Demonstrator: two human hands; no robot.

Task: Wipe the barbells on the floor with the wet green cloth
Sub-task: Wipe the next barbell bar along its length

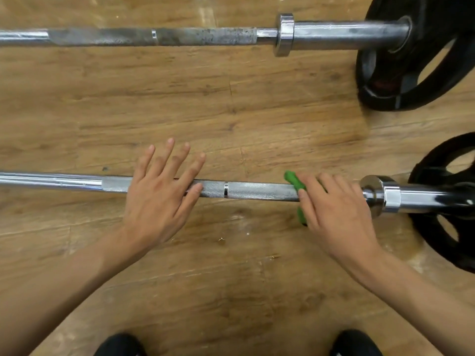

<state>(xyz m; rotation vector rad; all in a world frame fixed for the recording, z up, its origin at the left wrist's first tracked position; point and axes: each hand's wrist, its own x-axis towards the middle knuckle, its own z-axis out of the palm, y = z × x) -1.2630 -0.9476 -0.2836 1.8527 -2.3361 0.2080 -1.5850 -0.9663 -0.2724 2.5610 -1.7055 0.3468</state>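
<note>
Green cloth (295,182) wraps nearer barbell (257,191) inside grip of right hand (336,209).

Open floor (180,98) runs between far barbell (205,35) and near barbell (257,190), walled at right by upper plate (411,98) and lower plate (426,165).

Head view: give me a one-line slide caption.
Right hand holds the green cloth over the near barbell; left hand rests flat on it; far barbell untouched.

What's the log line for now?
right hand: holds cloth on near bar | left hand: open over near bar | far bar: untouched
</note>
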